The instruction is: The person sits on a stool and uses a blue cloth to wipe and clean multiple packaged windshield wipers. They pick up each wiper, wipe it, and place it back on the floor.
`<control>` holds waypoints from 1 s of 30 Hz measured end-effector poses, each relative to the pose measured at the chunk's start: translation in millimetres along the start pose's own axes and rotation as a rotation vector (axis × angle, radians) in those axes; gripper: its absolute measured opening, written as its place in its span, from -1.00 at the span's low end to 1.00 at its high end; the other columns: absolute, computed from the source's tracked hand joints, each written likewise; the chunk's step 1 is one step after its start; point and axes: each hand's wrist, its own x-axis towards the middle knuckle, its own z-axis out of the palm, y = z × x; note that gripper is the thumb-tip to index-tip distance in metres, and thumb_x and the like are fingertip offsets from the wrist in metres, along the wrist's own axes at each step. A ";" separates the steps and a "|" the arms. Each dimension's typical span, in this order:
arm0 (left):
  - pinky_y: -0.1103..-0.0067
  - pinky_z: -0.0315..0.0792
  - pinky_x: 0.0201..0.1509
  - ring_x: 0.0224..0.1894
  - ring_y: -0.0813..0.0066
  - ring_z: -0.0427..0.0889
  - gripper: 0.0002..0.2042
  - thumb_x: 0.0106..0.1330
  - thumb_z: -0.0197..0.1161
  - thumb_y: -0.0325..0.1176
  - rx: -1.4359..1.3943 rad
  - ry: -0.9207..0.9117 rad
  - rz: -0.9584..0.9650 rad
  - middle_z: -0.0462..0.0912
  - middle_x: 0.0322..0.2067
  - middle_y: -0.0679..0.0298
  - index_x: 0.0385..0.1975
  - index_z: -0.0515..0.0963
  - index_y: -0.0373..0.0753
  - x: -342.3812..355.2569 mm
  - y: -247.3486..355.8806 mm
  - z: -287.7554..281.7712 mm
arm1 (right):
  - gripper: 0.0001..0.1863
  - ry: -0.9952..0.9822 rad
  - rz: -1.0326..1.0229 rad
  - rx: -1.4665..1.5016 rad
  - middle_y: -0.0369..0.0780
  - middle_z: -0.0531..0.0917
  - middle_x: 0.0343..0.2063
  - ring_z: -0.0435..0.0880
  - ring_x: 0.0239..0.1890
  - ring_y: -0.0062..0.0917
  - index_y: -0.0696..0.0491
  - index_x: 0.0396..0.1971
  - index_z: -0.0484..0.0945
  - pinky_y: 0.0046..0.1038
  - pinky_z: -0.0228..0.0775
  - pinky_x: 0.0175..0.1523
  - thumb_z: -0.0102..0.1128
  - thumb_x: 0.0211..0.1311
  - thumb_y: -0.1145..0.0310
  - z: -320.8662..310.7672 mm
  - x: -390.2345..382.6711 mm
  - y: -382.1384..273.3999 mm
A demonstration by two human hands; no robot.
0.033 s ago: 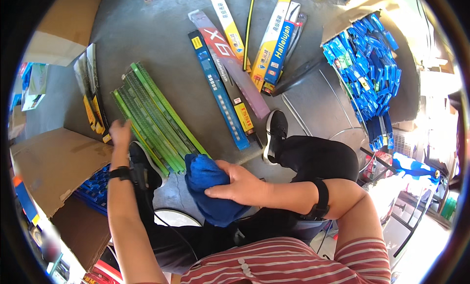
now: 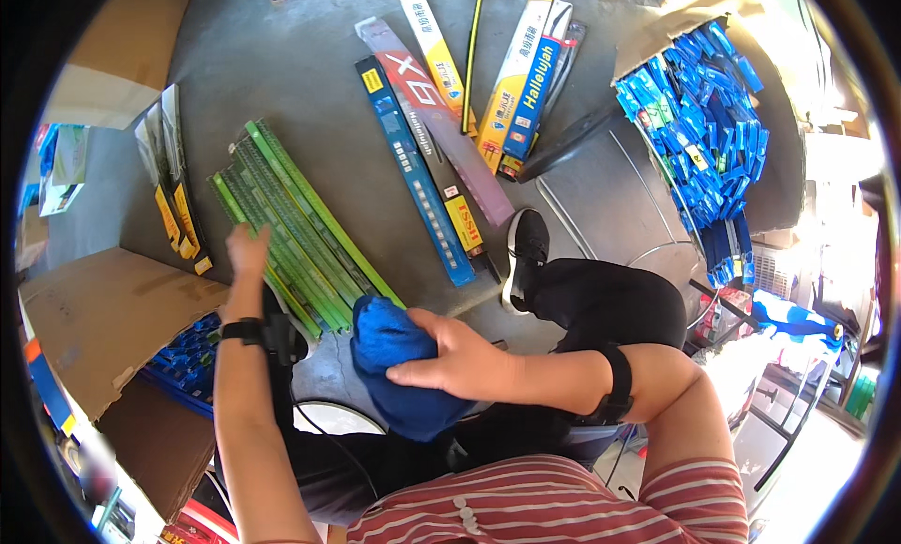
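Observation:
A row of long, narrow green packs (image 2: 298,227) lies side by side on the floor before me. My left hand (image 2: 249,251) is over the row's left edge, thumb and fingers apart; whether it touches a pack is hard to see. A bunched blue cloth (image 2: 399,375) is in my right hand (image 2: 462,356), thumb on top and the other fingers hidden beneath. The cloth is over my lap, its top by the near end of the green packs.
Long wiper-blade boxes (image 2: 418,168) and sleeves fan out beyond. Several yellow-ended sleeves (image 2: 176,201) lie left. An open carton (image 2: 113,319) stands at near left; another, full of blue packs (image 2: 699,122), is at right. My shoe (image 2: 528,248) is beside the long boxes.
My left hand has shifted right, from beside the green packs to over their left edge. The right hand keeps its hold on the blue cloth, almost unmoved.

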 end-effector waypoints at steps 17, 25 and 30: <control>0.49 0.44 -0.15 -0.22 0.29 0.59 -0.49 0.07 0.32 -0.21 -0.659 -0.607 -0.179 0.57 -0.29 0.00 -0.14 0.38 -0.54 -132.6 298.0 273.6 | -0.32 0.987 -0.523 0.351 0.02 0.44 0.05 0.47 0.04 -0.18 0.28 0.17 0.18 -0.18 0.33 0.16 0.21 0.11 0.27 -170.0 -76.4 -110.1; 0.45 0.44 -0.21 -0.27 0.22 0.59 -0.59 0.06 0.34 -0.23 -0.818 -0.429 -0.102 0.60 -0.34 0.02 -0.25 0.44 -0.42 -122.5 310.2 257.0 | -0.31 1.263 -0.462 0.302 0.04 0.45 0.02 0.48 0.01 -0.17 0.32 0.12 0.23 -0.18 0.34 0.14 0.25 0.10 0.21 -174.4 -90.3 -90.8; 0.55 0.42 -0.25 -0.36 0.50 0.51 -0.68 0.18 0.27 -0.30 -1.013 -0.225 0.016 0.57 -0.38 0.15 -0.21 0.40 -0.40 -138.0 243.5 207.8 | -0.31 1.081 -0.412 0.343 0.05 0.45 0.02 0.47 0.02 -0.18 0.33 0.11 0.24 -0.18 0.35 0.14 0.25 0.09 0.20 -166.4 -97.9 -98.7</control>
